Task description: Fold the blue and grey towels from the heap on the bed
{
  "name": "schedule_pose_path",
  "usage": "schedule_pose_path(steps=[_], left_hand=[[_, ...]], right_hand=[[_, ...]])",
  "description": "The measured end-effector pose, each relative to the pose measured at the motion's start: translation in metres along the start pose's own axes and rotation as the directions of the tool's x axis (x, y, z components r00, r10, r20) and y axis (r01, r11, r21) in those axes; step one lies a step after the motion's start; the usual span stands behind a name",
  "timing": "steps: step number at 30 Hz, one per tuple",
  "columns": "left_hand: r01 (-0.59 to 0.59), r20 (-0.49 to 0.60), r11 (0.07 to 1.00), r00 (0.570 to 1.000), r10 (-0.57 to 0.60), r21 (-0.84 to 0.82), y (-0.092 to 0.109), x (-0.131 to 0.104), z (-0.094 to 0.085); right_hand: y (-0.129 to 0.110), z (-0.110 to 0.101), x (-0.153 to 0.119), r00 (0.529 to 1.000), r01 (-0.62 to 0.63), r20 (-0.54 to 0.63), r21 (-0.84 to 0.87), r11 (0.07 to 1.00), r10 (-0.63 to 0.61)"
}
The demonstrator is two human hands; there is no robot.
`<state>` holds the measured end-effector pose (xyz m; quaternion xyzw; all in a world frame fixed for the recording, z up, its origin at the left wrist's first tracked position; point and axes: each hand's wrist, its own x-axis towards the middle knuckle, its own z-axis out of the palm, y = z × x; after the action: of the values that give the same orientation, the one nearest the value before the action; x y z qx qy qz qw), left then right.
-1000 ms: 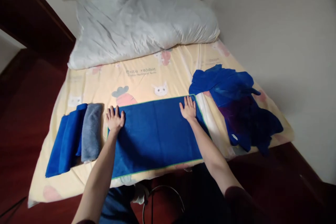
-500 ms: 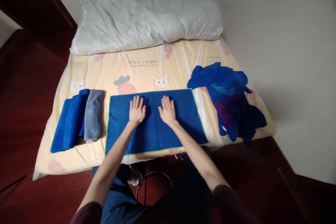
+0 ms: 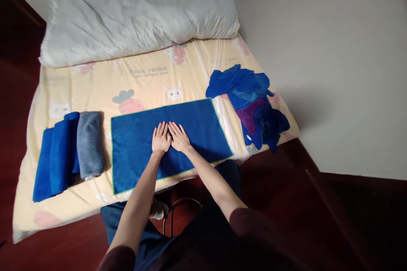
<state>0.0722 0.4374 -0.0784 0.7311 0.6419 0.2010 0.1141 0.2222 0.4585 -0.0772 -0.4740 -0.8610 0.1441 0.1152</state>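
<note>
A blue towel (image 3: 200, 123) with a thin green edge lies spread flat near the front of the bed. On its middle rests my left hand (image 3: 161, 139), palm down with fingers stretched out. Right beside it, my right hand (image 3: 179, 136) also lies flat on the towel, its fingers extended. The two hands touch or nearly touch along the thumbs. Neither holds anything.
To the left lie rolled blue towels (image 3: 60, 152) and a rolled grey towel (image 3: 90, 144). A crumpled heap of blue and purple cloths (image 3: 251, 106) is at the right. Behind is a white quilt (image 3: 136, 12) on the printed bedsheet (image 3: 190, 72). A wall (image 3: 324, 72) stands right.
Both hands have slid together toward the towel's middle from their spread position, still flat. The camera view has turned, shifting the bed leftward in the picture.
</note>
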Motion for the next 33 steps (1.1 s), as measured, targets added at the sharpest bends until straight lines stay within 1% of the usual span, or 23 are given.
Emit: schedule_pose_path(steps=[2,4,5,6,8,9,10,12,14,16,18,19,21,22,23,25,26,27,28,29,30,31,33], left_hand=[[0.007,0.0,1.0,1.0,-0.007,0.02,-0.02,-0.007,-0.013],[0.081,-0.037,0.995,0.996,-0.08,0.055,-0.048,-0.017,-0.032],[0.13,-0.066,0.989,0.99,-0.125,0.074,-0.064,-0.022,-0.042],[0.175,-0.097,0.98,0.981,-0.166,0.091,-0.08,-0.027,-0.051],[0.237,-0.144,0.965,0.965,-0.22,0.115,-0.107,-0.036,-0.066],[0.255,-0.154,0.959,0.96,-0.235,0.124,-0.117,-0.039,-0.071],[0.265,-0.156,0.955,0.957,-0.244,0.131,-0.125,-0.041,-0.074],[0.277,-0.154,0.951,0.955,-0.255,0.14,-0.133,-0.043,-0.075],[0.286,-0.16,0.947,0.951,-0.263,0.145,-0.134,-0.043,-0.074],[0.291,-0.162,0.945,0.95,-0.267,0.149,-0.131,-0.041,-0.075],[0.302,-0.148,0.941,0.949,-0.28,0.155,-0.123,-0.037,-0.08],[0.311,-0.142,0.937,0.946,-0.29,0.157,-0.116,-0.036,-0.083],[0.309,-0.134,0.938,0.948,-0.29,0.159,-0.093,-0.034,-0.088],[0.288,-0.133,0.945,0.954,-0.269,0.156,-0.078,-0.036,-0.086],[0.239,-0.125,0.959,0.967,-0.222,0.152,-0.06,-0.04,-0.081],[0.146,-0.122,0.979,0.984,-0.129,0.143,-0.02,-0.055,-0.062],[0.091,-0.09,0.987,0.993,-0.079,0.135,0.0,-0.065,-0.049],[0.062,-0.054,0.99,0.997,-0.055,0.126,0.017,-0.075,-0.035],[0.06,-0.025,0.992,0.998,-0.057,0.115,0.031,-0.086,-0.022],[0.068,-0.005,0.992,0.998,-0.068,0.105,0.041,-0.095,-0.012],[0.084,0.005,0.992,0.996,-0.085,0.095,0.047,-0.103,-0.004],[0.098,0.005,0.991,0.995,-0.099,0.085,0.05,-0.108,0.002],[0.113,-0.008,0.992,0.994,-0.113,0.061,0.05,-0.112,0.005]], right_hand=[[0.028,-0.012,-0.009,0.999,-0.034,-0.013,0.01,0.999,0.034],[0.07,-0.03,-0.022,0.986,-0.164,-0.037,-0.008,0.986,0.164],[0.094,-0.04,-0.03,0.969,-0.245,-0.052,-0.027,0.969,0.243],[0.117,-0.049,-0.037,0.954,-0.297,-0.061,-0.046,0.954,0.294],[0.158,-0.064,-0.051,0.936,-0.348,-0.087,-0.077,0.934,0.342],[0.172,-0.068,-0.056,0.93,-0.36,-0.105,-0.091,0.928,0.351],[0.183,-0.07,-0.06,0.925,-0.371,-0.124,-0.104,0.923,0.358],[0.193,-0.069,-0.064,0.918,-0.387,-0.152,-0.128,0.913,0.367],[0.194,-0.066,-0.065,0.916,-0.391,-0.16,-0.151,0.908,0.368],[0.192,-0.067,-0.063,0.92,-0.385,-0.148,-0.17,0.907,0.363],[0.186,-0.072,-0.058,0.91,-0.413,-0.126,-0.182,0.892,0.395],[0.18,-0.076,-0.054,0.9,-0.436,-0.114,-0.185,0.881,0.421],[0.153,-0.081,-0.044,0.897,-0.442,-0.1,-0.189,0.877,0.431],[0.132,-0.081,-0.041,0.91,-0.414,-0.103,-0.187,0.891,0.401],[0.106,-0.078,-0.039,0.931,-0.363,-0.109,-0.181,0.914,0.348],[0.047,-0.062,-0.043,0.973,-0.218,-0.108,-0.15,0.964,0.203],[0.017,-0.05,-0.049,0.986,-0.154,-0.087,-0.119,0.981,0.144],[-0.009,-0.037,-0.056,0.995,-0.096,-0.046,-0.087,0.992,0.093],[-0.032,-0.025,-0.063,0.998,-0.059,0.004,-0.058,0.997,0.06],[-0.048,-0.014,-0.07,0.998,-0.05,0.04,-0.037,0.998,0.052],[-0.058,-0.005,-0.076,0.996,-0.065,0.062,-0.023,0.998,0.067],[-0.064,0.001,-0.081,0.994,-0.085,0.073,-0.015,0.996,0.086],[-0.064,0.005,-0.084,0.991,-0.113,0.068,-0.003,0.994,0.113]])
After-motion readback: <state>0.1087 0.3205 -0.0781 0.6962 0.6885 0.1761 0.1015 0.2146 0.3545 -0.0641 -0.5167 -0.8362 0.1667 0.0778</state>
